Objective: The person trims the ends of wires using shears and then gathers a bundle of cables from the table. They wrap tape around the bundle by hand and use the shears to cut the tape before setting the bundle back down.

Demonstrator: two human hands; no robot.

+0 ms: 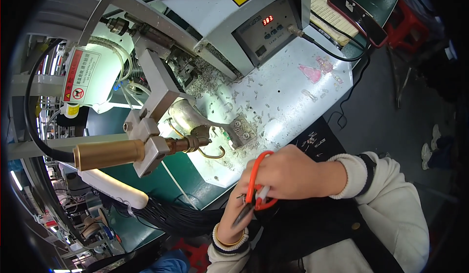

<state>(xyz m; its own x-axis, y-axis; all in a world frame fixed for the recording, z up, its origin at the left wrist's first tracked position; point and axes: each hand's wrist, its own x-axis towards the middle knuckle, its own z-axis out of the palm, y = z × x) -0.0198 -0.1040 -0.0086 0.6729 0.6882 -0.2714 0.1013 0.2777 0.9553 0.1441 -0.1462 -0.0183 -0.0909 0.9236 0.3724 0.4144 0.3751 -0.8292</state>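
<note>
A large grey benchtop machine (234, 14) fills the upper part of the view, its control panel with a red digital readout (267, 20) tilted toward the person so it can be read from the seat. Below it a brass-coloured cylinder (108, 154) sits clamped in a metal bracket (151, 121), which holds it aimed at a small plate (242, 131) on the white work surface (283, 92); a lamp lights that spot. The surface is littered with tiny clipped bits, thickest around the plate. A thick bundle of black wires (181, 217) drapes over the bench edge toward the person's lap, within easy reach of both hands. The right hand (293, 173) is closed through the loops of 1 pair of orange-handled scissors (256, 187), blades pointing down and left. The left hand (234, 219) is narrowed to a pinch just beside the blades, apparently steadying a thin wire end, though the wire itself is too small to make out.
</note>
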